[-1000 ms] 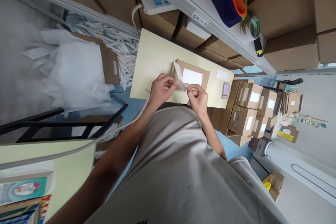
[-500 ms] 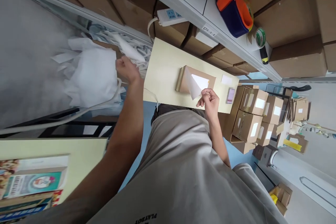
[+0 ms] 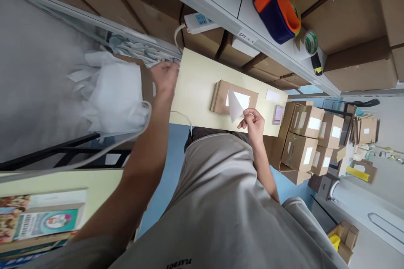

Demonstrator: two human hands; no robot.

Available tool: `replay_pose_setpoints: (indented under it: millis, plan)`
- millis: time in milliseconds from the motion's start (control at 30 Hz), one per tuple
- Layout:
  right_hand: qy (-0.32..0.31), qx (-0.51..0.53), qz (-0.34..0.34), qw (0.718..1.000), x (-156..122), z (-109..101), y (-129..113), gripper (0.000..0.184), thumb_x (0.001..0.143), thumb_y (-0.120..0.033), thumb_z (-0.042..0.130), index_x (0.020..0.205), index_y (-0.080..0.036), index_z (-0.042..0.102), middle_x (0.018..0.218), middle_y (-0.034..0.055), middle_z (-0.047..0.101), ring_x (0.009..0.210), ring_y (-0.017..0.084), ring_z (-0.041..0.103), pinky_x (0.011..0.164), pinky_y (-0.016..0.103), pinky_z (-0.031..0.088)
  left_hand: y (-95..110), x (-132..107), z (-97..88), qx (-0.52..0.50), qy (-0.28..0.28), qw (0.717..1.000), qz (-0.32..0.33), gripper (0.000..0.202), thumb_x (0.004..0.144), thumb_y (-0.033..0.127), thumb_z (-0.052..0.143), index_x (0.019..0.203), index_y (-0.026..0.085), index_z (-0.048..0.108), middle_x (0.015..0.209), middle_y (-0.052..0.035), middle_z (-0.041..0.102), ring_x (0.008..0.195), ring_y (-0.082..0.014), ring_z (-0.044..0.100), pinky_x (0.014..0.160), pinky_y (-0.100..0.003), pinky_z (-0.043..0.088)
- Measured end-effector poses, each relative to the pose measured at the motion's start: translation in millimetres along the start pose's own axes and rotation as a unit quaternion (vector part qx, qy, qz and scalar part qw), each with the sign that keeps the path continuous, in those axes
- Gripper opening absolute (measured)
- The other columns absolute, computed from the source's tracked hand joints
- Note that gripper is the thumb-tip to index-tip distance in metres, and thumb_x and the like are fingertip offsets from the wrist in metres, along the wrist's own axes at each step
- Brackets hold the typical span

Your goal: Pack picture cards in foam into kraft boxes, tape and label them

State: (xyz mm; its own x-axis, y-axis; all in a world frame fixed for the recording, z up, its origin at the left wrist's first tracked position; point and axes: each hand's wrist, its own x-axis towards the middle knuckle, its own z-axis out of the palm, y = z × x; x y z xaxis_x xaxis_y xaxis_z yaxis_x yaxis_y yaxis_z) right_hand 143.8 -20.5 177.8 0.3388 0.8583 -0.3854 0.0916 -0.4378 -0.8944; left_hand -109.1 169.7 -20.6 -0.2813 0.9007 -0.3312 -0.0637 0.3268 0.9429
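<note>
My right hand (image 3: 254,124) pinches the lower corner of a thin white paper sheet (image 3: 235,108), which hangs as a triangle over a small brown cardboard box (image 3: 220,96). A white label (image 3: 243,98) shows on the top of the box, partly behind the sheet. The box lies on a pale yellow table (image 3: 196,80). At the table's left edge, my left hand (image 3: 166,76) hovers next to a carton (image 3: 147,82) with white paper scraps (image 3: 119,88). Motion blurs its fingers, so I cannot make out their grip.
A power strip (image 3: 199,23) sits behind the table, under a shelf bearing an orange and blue tape dispenser (image 3: 277,12) and a tape roll (image 3: 311,43). Stacked cartons (image 3: 303,134) stand on the right. A white cable (image 3: 104,153) crosses at left. A pixelated item (image 3: 278,114) lies on the table.
My left hand has moved slightly right and up, from beside the paper scraps to the table's left edge. My right hand keeps its pinch on the sheet, almost unmoved.
</note>
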Motion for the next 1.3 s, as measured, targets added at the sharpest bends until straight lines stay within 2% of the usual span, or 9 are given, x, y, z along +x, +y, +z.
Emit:
replay_pose_setpoints:
  millis: [67,200,300,400,667,867,1067,1167,1300]
  plan:
    - [0.006,-0.002,0.0,1.0,4,-7,0,0.03,0.092,-0.053,0.077,0.091,-0.026,0.065,0.049,-0.0126,0.053,0.047,0.016,0.066,0.06,0.032,0.062,8,-33,14.7,-0.028,0.001,0.998,-0.056,0.034,0.104,0.031,0.08,0.08,0.018,0.061,0.076,0.0037,0.068,0.076,-0.0096,0.065,0.076,-0.027,0.053]
    - [0.006,0.005,-0.004,1.0,13,-22,1,0.031,0.092,-0.054,0.079,0.092,-0.026,0.065,0.05,-0.0129,0.052,0.048,0.016,0.067,0.062,0.033,0.063,45,-110,37.1,-0.148,-0.113,0.981,-0.059,0.034,0.088,0.049,0.092,0.087,0.021,0.074,0.101,-0.0063,0.083,0.1,-0.0218,0.08,0.087,-0.034,0.064]
    - [0.002,0.01,-0.008,1.0,18,-32,3,0.034,0.093,-0.056,0.08,0.091,-0.026,0.065,0.05,-0.0132,0.051,0.048,0.016,0.065,0.061,0.032,0.063,76,-156,43.8,-0.178,-0.16,0.97,-0.044,0.027,0.084,0.045,0.09,0.086,0.021,0.078,0.107,-0.0079,0.084,0.105,-0.0254,0.082,0.091,-0.037,0.066]
    - [-0.004,0.017,-0.016,1.0,23,-44,6,0.036,0.094,-0.059,0.08,0.091,-0.026,0.064,0.05,-0.0132,0.051,0.047,0.015,0.063,0.059,0.031,0.062,97,-183,48.1,-0.19,-0.183,0.964,-0.03,0.018,0.081,0.037,0.088,0.081,0.021,0.079,0.105,-0.0086,0.083,0.106,-0.0273,0.081,0.092,-0.04,0.068]
    - [-0.006,0.029,-0.062,0.998,32,-82,3,0.037,0.096,-0.061,0.079,0.094,-0.028,0.063,0.052,-0.0121,0.053,0.049,0.015,0.062,0.06,0.031,0.061,111,-222,82.7,-0.132,-0.189,0.973,-0.025,0.013,0.085,0.031,0.083,0.079,0.021,0.076,0.1,-0.0089,0.079,0.109,-0.0307,0.08,0.096,-0.048,0.07]
    - [0.011,-0.084,-0.138,0.987,28,-110,7,0.029,0.103,-0.058,0.07,0.1,-0.03,0.071,0.06,-0.0082,0.057,0.06,0.016,0.063,0.072,0.03,0.062,97,-244,127.2,-0.11,-0.178,0.977,-0.05,0.031,0.093,0.048,0.083,0.083,0.022,0.07,0.105,-0.0081,0.08,0.11,-0.0296,0.082,0.097,-0.047,0.072]
    - [-0.067,-0.227,-0.224,0.945,32,-125,34,0.018,0.103,-0.045,0.074,0.092,-0.031,0.078,0.06,-0.0036,0.06,0.064,0.017,0.062,0.075,0.029,0.055,81,-266,167.2,-0.145,-0.183,0.969,-0.083,0.044,0.091,0.065,0.086,0.099,0.025,0.071,0.107,-0.0076,0.08,0.106,-0.0281,0.083,0.084,-0.039,0.071]
    - [-0.106,-0.249,-0.243,0.931,33,-129,48,0.02,0.106,-0.041,0.073,0.091,-0.03,0.079,0.061,-0.0024,0.062,0.064,0.017,0.062,0.072,0.028,0.052,74,-272,177.0,-0.143,-0.164,0.972,-0.094,0.047,0.085,0.064,0.091,0.099,0.025,0.069,0.101,-0.0061,0.079,0.103,-0.026,0.081,0.077,-0.034,0.068]
    - [-0.153,-0.24,-0.232,0.93,35,-139,62,0.02,0.104,-0.05,0.08,0.105,-0.03,0.083,0.068,-0.0027,0.069,0.065,0.015,0.063,0.067,0.025,0.051,61,-274,181.2,-0.12,-0.123,0.979,-0.107,0.051,0.077,0.062,0.095,0.098,0.026,0.066,0.098,-0.0043,0.078,0.097,-0.0234,0.079,0.077,-0.032,0.065]
